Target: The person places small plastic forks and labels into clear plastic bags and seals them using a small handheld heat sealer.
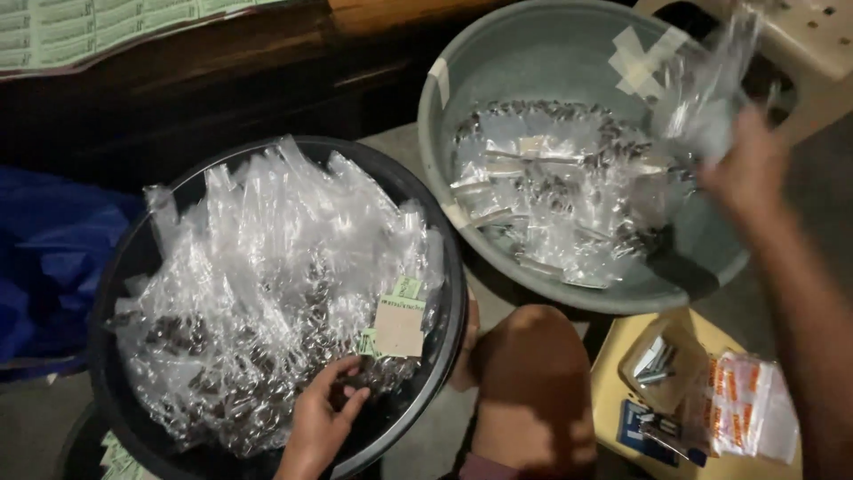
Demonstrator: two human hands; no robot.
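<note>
A black round basin (444,302) on the left holds a heap of clear plastic packets (267,267) with small dark pieces inside, plus a few paper tags (398,324). My left hand (322,418) reaches into its near side, fingers curled on the packets. A grey round basin (533,62) at the upper right holds more filled clear packets (560,196). My right hand (745,173), blurred, is raised over the grey basin's right rim and holds a clear packet (711,89).
My knee (533,382) is between the basins. A yellow surface (613,364) at lower right carries a stapler (653,427), a small bag of staples and a red-printed packet (742,404). A beige plastic stool (817,44) stands behind; blue cloth (44,249) lies left.
</note>
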